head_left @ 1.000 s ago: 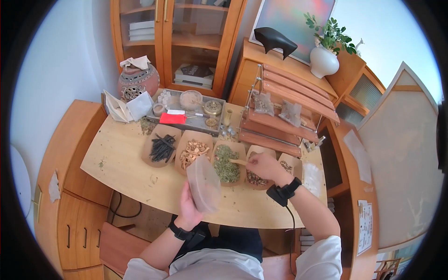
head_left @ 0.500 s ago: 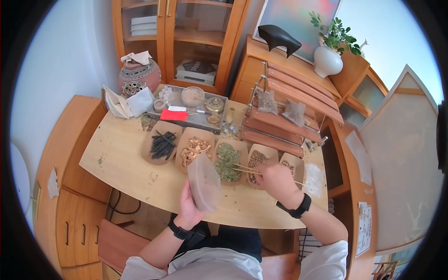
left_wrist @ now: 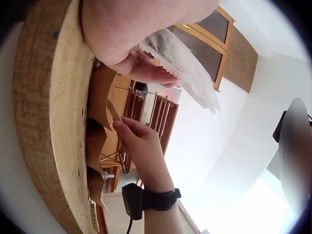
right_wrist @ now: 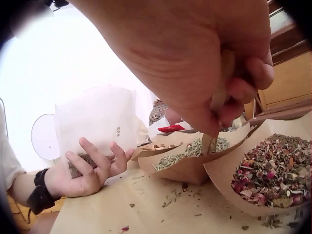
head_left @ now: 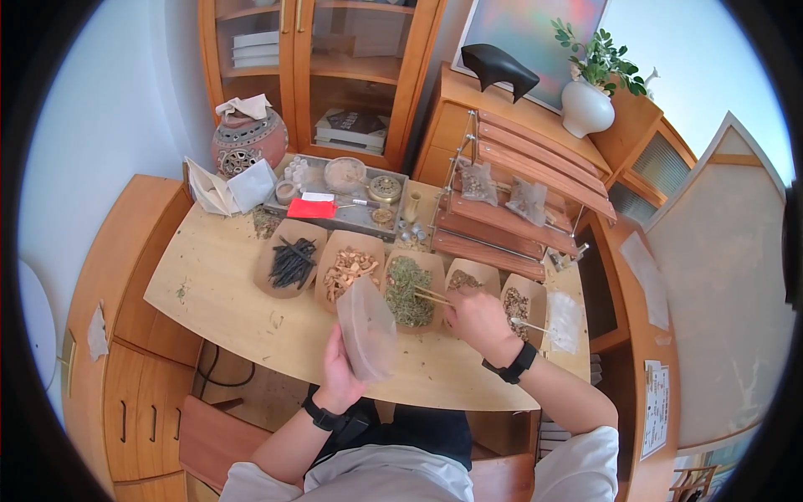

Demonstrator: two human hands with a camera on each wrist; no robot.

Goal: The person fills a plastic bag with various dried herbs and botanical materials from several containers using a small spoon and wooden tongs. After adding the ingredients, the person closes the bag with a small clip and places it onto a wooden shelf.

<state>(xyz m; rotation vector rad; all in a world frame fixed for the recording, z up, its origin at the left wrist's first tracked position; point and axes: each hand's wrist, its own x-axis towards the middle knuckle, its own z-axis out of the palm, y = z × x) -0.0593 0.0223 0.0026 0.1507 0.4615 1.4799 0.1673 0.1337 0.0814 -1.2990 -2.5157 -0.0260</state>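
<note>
My left hand (head_left: 339, 375) holds up a pale, translucent pouch (head_left: 368, 339) near the desk's front edge. In the right wrist view, some dark dried bits show at the bottom of that pouch. My right hand (head_left: 483, 322) pinches slim wooden tongs (head_left: 431, 295), their tips down at the shredded green herb (head_left: 405, 284) in a brown paper tray. The wrist overlaps the neighbouring tray of mixed dried petals (right_wrist: 273, 175). To the left are trays of orange-brown chips (head_left: 347, 268) and dark sticks (head_left: 291, 263).
A small tray of dried bits (head_left: 517, 309) stands at the right, near a clear plastic bag (head_left: 565, 322). Behind are a grey tray (head_left: 335, 219) of small vessels, a red packet (head_left: 311, 207) and a tiered wooden rack (head_left: 493, 224). Loose crumbs lie on the desk (head_left: 226, 284).
My right hand swung to the right with the tongs, then came partly back left, the tips staying at the green herb. The left hand and pouch barely moved.
</note>
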